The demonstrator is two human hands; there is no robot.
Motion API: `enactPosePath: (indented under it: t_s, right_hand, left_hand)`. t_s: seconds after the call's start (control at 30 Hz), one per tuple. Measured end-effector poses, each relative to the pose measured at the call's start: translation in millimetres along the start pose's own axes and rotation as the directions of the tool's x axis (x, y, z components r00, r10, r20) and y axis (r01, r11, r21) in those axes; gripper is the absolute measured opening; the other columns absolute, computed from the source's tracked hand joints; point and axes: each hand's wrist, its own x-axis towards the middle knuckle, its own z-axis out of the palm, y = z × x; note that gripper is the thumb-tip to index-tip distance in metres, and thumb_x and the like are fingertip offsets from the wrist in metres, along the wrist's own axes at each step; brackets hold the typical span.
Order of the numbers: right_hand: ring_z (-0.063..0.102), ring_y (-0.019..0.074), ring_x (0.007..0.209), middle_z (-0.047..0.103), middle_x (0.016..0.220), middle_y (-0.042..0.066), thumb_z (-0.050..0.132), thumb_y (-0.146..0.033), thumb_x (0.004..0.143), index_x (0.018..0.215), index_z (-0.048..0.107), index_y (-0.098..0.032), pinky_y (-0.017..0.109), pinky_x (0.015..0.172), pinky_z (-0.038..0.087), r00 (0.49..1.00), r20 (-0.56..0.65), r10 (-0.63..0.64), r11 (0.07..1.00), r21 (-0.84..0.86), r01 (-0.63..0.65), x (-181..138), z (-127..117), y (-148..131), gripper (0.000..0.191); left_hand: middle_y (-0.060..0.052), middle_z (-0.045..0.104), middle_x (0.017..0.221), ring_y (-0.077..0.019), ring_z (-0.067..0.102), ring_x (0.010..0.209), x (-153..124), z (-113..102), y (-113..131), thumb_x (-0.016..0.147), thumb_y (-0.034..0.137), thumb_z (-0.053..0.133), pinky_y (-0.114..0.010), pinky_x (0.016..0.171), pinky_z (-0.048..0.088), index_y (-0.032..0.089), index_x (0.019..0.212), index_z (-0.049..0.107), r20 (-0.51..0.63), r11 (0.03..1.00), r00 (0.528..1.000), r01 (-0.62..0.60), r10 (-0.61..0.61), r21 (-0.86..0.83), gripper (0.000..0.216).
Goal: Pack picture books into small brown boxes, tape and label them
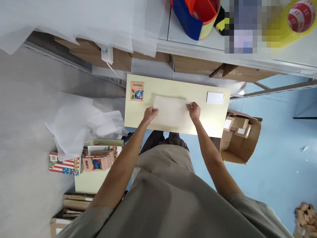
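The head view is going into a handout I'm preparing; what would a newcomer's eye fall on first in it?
Probably the white sheet near the centre, held at its sides by the left hand and the right hand, over the cream tabletop. Colour would likely pull next: the yellow roll at the upper right and the flag-patterned box at the lower left.

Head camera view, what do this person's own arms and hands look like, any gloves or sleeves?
The left hand and right hand are bare, no gloves. Loose, short grey-brown sleeves leave the forearms uncovered. No watch shows.
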Motion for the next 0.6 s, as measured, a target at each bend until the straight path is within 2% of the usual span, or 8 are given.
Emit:
enactPosePath:
  t_s: [0.1,0.2,0.3,0.37,0.43,0.5,0.6]
  right_hand:
    - [0.076,0.0283,0.093,0.083,0.105,0.014,0.056,-0.051,0.103,0.091,0.061,-0.027,0.043,0.089,0.058,1.000,0.021,0.014,0.996,-0.085,-0.012,14,6,2,0.027]
    - [0.075,0.0310,0.100,0.082,0.109,0.017,0.052,-0.044,0.105,0.107,0.070,-0.022,0.046,0.094,0.059,0.998,0.036,0.056,0.987,-0.154,-0.049,24,12,5,0.028]
    - [0.070,0.0359,0.124,0.077,0.130,0.023,0.052,-0.049,0.108,0.135,0.069,-0.016,0.054,0.108,0.057,0.997,-0.063,0.040,0.971,-0.232,-0.054,24,23,3,0.047]
    - [0.056,0.0392,0.150,0.063,0.158,0.027,0.047,-0.054,0.110,0.157,0.058,-0.012,0.061,0.123,0.048,0.993,-0.097,-0.072,0.947,-0.318,0.038,15,33,-2,0.064]
    - [0.033,0.0391,0.170,0.041,0.180,0.026,0.040,-0.055,0.112,0.172,0.043,-0.008,0.064,0.135,0.034,0.977,0.006,-0.214,0.894,-0.401,0.198,0,47,-10,0.076]
    - [0.017,0.0365,0.178,0.024,0.189,0.023,0.035,-0.055,0.114,0.179,0.029,-0.005,0.063,0.141,0.023,0.938,0.179,-0.298,0.835,-0.427,0.347,-16,63,-16,0.082]
    - [0.011,0.0355,0.180,0.015,0.191,0.019,0.032,-0.056,0.115,0.181,0.025,-0.005,0.062,0.144,0.016,0.899,0.316,-0.304,0.797,-0.433,0.422,-36,84,-19,0.084]
  left_hand:
    - [-0.011,0.086,0.108,-0.0266,0.079,0.112,14,-3,-2,0.088,0.034,0.073,-0.032,0.099,0.059,0.020,0.090,0.079,-0.055,0.985,0.998,-0.013,0.023,0.172,0.015]
    - [-0.010,0.087,0.116,-0.0267,0.078,0.117,25,-8,-3,0.093,0.036,0.072,-0.031,0.102,0.057,0.021,0.096,0.083,-0.041,0.970,0.999,-0.012,0.023,0.244,0.018]
    - [-0.009,0.087,0.114,-0.0257,0.079,0.116,35,-10,-5,0.095,0.035,0.071,-0.031,0.102,0.057,0.022,0.097,0.084,-0.030,0.966,0.999,-0.011,0.019,0.259,0.018]
    - [-0.008,0.087,0.112,-0.0254,0.079,0.114,40,-11,-6,0.094,0.034,0.074,-0.031,0.103,0.057,0.022,0.098,0.083,-0.039,0.969,0.999,-0.013,0.024,0.249,0.016]
    - [-0.009,0.087,0.110,-0.0262,0.080,0.112,45,-11,-8,0.093,0.035,0.076,-0.034,0.104,0.058,0.022,0.097,0.083,-0.041,0.971,0.999,-0.024,0.035,0.238,0.015]
    - [-0.009,0.087,0.108,-0.0278,0.080,0.111,48,-12,-9,0.092,0.036,0.078,-0.036,0.103,0.059,0.023,0.094,0.081,-0.030,0.970,0.998,-0.045,0.054,0.240,0.014]
    - [-0.009,0.086,0.103,-0.0286,0.080,0.108,52,-17,-12,0.092,0.036,0.077,-0.037,0.101,0.059,0.024,0.090,0.079,-0.021,0.965,0.996,-0.075,0.083,0.253,0.013]
